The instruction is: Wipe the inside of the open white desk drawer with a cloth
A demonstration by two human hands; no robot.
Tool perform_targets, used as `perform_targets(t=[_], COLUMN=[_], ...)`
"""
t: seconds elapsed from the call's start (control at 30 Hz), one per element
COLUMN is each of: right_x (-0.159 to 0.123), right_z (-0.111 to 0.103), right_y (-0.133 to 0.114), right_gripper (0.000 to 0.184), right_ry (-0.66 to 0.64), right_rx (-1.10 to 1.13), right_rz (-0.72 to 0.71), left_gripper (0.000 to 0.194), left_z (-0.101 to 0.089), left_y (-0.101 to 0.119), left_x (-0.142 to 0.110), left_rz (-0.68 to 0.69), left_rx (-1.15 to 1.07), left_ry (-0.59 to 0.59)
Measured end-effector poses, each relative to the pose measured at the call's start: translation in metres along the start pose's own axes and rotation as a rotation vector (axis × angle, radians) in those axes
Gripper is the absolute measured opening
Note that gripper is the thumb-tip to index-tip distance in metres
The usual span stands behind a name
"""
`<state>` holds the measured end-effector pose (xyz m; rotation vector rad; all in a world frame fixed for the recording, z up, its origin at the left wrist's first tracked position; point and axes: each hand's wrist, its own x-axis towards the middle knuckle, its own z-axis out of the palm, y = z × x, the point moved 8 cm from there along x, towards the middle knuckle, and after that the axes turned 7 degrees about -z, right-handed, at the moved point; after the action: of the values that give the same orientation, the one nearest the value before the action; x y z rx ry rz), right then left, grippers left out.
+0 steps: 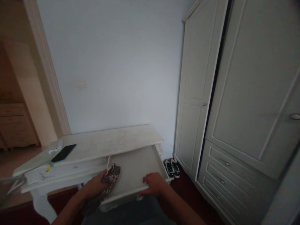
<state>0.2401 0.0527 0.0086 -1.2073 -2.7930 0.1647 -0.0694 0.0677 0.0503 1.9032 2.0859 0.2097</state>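
Observation:
A brown and white patterned cloth [112, 176] is gripped in my left hand [95, 186] above the left side of the pulled-out drawer [136, 164]. Its lower part hangs down outside the drawer, dim and partly hidden by my forearm. My right hand [154, 183] holds the drawer's front edge, with fingers over the inner side and thumb on the outside. No items show on the visible drawer bottom. The drawer belongs to a worn white desk [112, 139] standing against the wall.
On the desk's left end lie a dark phone [63, 153] and a white object [55, 146]. Black and white sneakers [172, 168] stand on the dark red floor, right of the drawer. A tall pale wardrobe [248, 87] rises at the right; a doorway opens at the left.

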Motion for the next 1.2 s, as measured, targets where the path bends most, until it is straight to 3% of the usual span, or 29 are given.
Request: perform_targets(t=[0.13, 0.3, 0.47, 0.7, 1.03, 1.2], right_x=[0.0, 0.0, -0.001, -0.001, -0.001, -0.002], right_z=[0.001, -0.001, -0.004, -0.002, -0.004, -0.006], right_y=[0.002, -0.001, -0.003, -0.002, -0.003, -0.005], right_gripper=[0.083, 0.082, 0.081, 0.08, 0.078, 0.078], right_ry=[0.016, -0.006, -0.015, 0.001, 0.006, -0.02], right_rx=[0.012, 0.006, -0.004, 0.0, -0.002, -0.016], right_rz=[0.003, 0.003, 0.006, -0.002, -0.005, 0.0], left_gripper=[0.062, 0.048, 0.045, 0.054, 0.066, 0.061], left_z=[0.012, 0.011, 0.002, -0.005, 0.0, 0.001], left_y=[0.039, 0.063, 0.054, 0.036, 0.026, 0.032], left_x=[-0.013, 0.0, 0.024, 0.043, 0.05, 0.045], left_rz=[0.023, -0.022, -0.031, -0.05, 0.037, -0.001], left_rx=[0.339, 0.39, 0.341, 0.253, 0.263, 0.261], left_ry=[-0.014, 0.027, 0.026, 0.047, -0.1, -0.054])
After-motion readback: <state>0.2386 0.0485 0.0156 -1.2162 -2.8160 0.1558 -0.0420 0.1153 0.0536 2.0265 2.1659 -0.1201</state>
